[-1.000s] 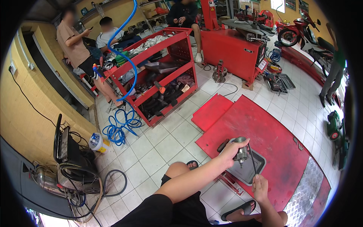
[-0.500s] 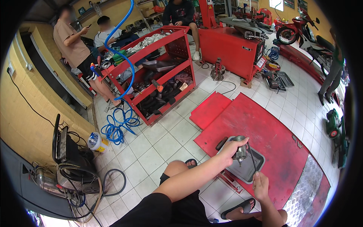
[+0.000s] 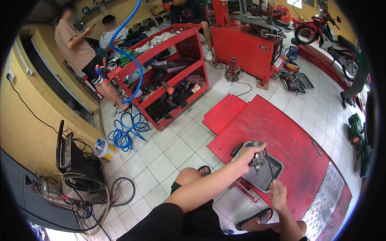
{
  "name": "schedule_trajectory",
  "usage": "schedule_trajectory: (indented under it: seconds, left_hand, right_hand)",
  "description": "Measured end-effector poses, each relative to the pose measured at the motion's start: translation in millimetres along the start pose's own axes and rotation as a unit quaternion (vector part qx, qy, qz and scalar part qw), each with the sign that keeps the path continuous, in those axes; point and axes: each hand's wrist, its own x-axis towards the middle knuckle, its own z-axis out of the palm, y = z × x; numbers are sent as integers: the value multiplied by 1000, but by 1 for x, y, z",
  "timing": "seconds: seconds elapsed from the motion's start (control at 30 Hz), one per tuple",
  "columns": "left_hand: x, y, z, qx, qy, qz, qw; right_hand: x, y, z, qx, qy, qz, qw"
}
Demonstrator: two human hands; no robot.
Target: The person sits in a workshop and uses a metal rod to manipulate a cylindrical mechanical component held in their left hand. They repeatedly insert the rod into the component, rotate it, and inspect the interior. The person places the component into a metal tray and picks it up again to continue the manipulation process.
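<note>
My left hand (image 3: 248, 156) grips a cylindrical metal part (image 3: 257, 160), with a narrow shaft pointing down, over a grey metal tray (image 3: 263, 182). My right hand (image 3: 278, 194) is closed on the lower end of a thin dark rod (image 3: 270, 168), whose upper end meets my left hand at the part. A dark handled object (image 3: 237, 149) lies at the tray's left side. Tray and hands are over a red platform (image 3: 299, 168).
Ahead stands a red cart (image 3: 159, 112) with tools, beside coiled blue hose (image 3: 124, 134). Three people (image 3: 72, 40) are behind it, another (image 3: 354, 82) at right near a motorbike (image 3: 317, 28). A black machine (image 3: 82, 168), white bucket (image 3: 105, 149) and red lift (image 3: 241, 44) are around.
My hands and the metal part shift slightly, keeping their grip. The standing person at the right has moved further toward the edge of view.
</note>
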Motion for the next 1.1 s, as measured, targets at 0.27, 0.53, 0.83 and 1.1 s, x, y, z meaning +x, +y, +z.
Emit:
schedule_trajectory:
  seconds: [0.27, 0.53, 0.83, 1.1]
  left_hand:
    - [2, -3, -1, -4, 2, -4, 1000]
    - [3, -4, 0, -9, 15, -8, 1000]
    - [4, -5, -1, -10, 16, -19, 1000]
    - [5, -5, -1, -6, 19, -28, 999]
  right_hand:
    - [-2, -3, 5, -27, 4, 2, 1000]
    - [-2, -6, 1, -28, -12, 1, 1000]
    - [-1, 2, 0, -32, -15, 5, 999]
    - [-1, -1, 0, -35, 10, 1, 999]
